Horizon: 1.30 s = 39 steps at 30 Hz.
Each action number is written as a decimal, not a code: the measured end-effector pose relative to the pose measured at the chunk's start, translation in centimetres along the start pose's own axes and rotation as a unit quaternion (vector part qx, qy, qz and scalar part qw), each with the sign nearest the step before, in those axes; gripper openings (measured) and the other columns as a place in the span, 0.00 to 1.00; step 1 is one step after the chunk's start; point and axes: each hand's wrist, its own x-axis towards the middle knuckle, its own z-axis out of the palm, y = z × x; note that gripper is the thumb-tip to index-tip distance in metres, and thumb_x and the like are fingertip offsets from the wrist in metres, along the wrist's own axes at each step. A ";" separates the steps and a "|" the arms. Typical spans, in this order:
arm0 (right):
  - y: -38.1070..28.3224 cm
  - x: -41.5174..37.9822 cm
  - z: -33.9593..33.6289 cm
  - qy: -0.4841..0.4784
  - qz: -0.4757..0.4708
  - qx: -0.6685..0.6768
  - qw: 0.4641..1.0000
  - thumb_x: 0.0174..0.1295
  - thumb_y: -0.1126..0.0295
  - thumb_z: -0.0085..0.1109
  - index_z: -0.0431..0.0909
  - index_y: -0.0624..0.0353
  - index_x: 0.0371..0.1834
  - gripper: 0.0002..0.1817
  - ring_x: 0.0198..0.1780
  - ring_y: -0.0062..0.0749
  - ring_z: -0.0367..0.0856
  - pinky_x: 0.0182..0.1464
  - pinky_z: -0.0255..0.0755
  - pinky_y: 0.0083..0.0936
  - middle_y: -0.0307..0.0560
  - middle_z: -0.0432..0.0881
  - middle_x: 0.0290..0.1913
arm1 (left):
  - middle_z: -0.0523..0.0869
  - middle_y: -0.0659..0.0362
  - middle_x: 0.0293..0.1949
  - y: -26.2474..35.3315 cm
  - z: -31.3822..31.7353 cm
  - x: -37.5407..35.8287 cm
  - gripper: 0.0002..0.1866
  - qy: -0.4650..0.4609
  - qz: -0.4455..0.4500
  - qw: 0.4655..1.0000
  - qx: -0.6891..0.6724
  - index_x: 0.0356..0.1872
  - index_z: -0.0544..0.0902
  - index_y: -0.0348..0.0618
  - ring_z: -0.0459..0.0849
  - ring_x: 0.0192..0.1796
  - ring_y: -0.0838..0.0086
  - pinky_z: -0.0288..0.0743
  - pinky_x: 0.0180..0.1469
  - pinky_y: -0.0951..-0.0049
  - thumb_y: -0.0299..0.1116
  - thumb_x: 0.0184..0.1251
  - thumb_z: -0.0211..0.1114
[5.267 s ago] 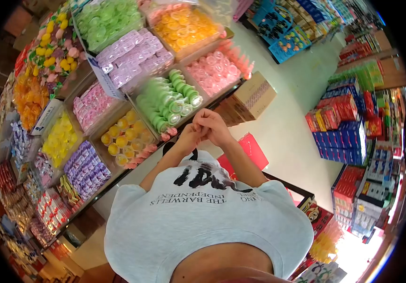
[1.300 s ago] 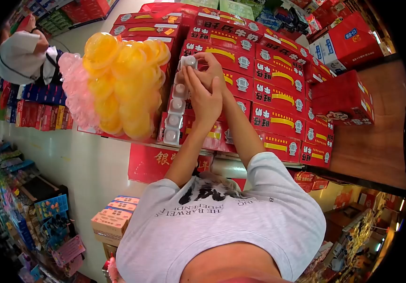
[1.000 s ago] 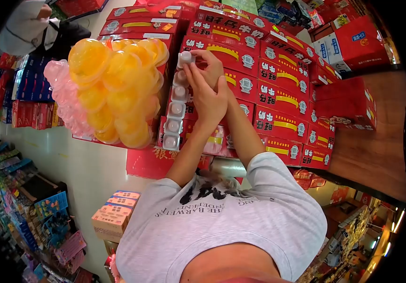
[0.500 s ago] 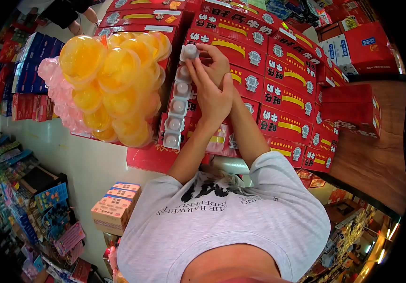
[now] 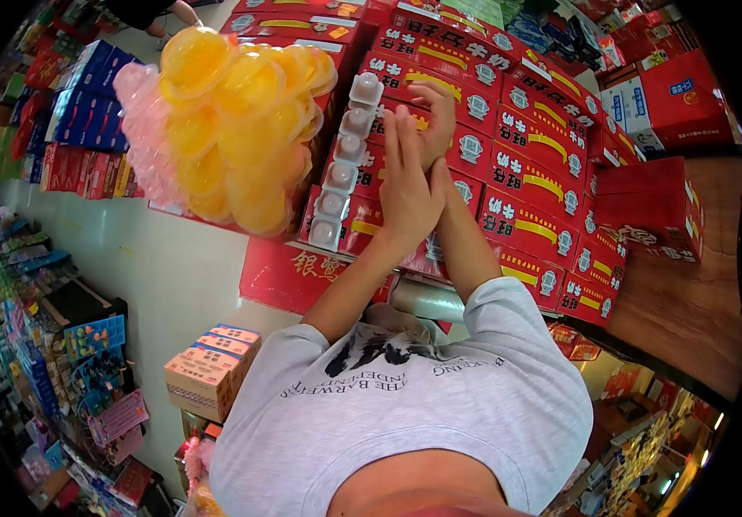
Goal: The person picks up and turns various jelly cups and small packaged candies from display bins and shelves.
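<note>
My left hand [image 5: 411, 194] lies over my right wrist, its fingers stretched out and pointing away from me. My right hand [image 5: 433, 129] is just beyond it, with loosely curled fingers partly hidden behind my left fingertips. I see nothing held in either hand. Both are above stacked red milk cartons [image 5: 521, 185]. To their left, a strip of white plastic cups [image 5: 338, 177] runs along the cartons, a small gap away from my fingers. Further left stands a big cluster of clear, yellow-orange round packages [image 5: 254, 129].
Pink clear packages [image 5: 144, 129] stand behind the yellow ones. A red box [image 5: 651, 202] rests on a wooden surface [image 5: 668, 302] at right. Stacked cartons [image 5: 207, 370] are on the floor, lower left. At upper left, part of another person [image 5: 183, 13] shows beside blue boxes [image 5: 91, 99].
My hands have come away from the far end of the cup strip, to its right, uncovering the far cups. The whole view has shifted slightly, moving the packages to the right in the picture.
</note>
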 end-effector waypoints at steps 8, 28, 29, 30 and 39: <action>-6.6 -1.1 -0.3 -0.062 -0.171 0.117 0.976 0.46 0.85 0.57 0.79 0.60 0.35 0.13 0.31 0.41 0.81 0.34 0.76 0.30 0.51 0.81 0.32 | 0.60 0.34 0.72 4.2 -6.9 -7.4 0.38 -0.016 0.006 0.995 0.100 0.75 0.57 0.39 0.67 0.69 0.38 0.73 0.62 0.54 0.33 0.67 0.64; -35.7 -34.0 -3.1 -0.648 -0.001 0.451 0.614 0.38 0.87 0.55 0.82 0.65 0.31 0.14 0.37 0.43 0.85 0.40 0.79 0.29 0.52 0.85 0.35 | 0.85 0.48 0.30 8.4 -22.0 -47.7 0.36 0.219 -0.357 0.897 0.140 0.53 0.71 0.43 0.87 0.32 0.51 0.79 0.36 0.56 0.57 0.52 0.75; -37.2 -35.0 -2.8 -0.634 -0.047 0.481 0.604 0.39 0.87 0.55 0.82 0.64 0.34 0.16 0.33 0.42 0.83 0.32 0.75 0.28 0.51 0.82 0.35 | 0.85 0.48 0.30 8.9 -22.5 -48.9 0.39 0.237 -0.374 0.887 0.130 0.53 0.70 0.42 0.86 0.31 0.51 0.79 0.35 0.56 0.60 0.50 0.75; -38.6 -35.8 -2.7 -0.646 -0.056 0.492 0.581 0.39 0.87 0.55 0.82 0.64 0.34 0.16 0.33 0.42 0.83 0.32 0.75 0.28 0.51 0.82 0.35 | 0.85 0.48 0.29 9.5 -22.9 -50.1 0.41 0.253 -0.388 0.878 0.119 0.53 0.70 0.41 0.86 0.31 0.50 0.79 0.34 0.56 0.62 0.49 0.75; -51.1 -43.2 -1.0 -0.771 -0.183 0.481 0.375 0.39 0.83 0.56 0.81 0.60 0.41 0.21 0.39 0.48 0.82 0.39 0.76 0.33 0.50 0.82 0.38 | 0.85 0.49 0.29 11.3 -28.2 -60.6 0.44 0.434 -0.395 0.790 0.181 0.50 0.74 0.37 0.85 0.30 0.49 0.79 0.34 0.55 0.63 0.41 0.80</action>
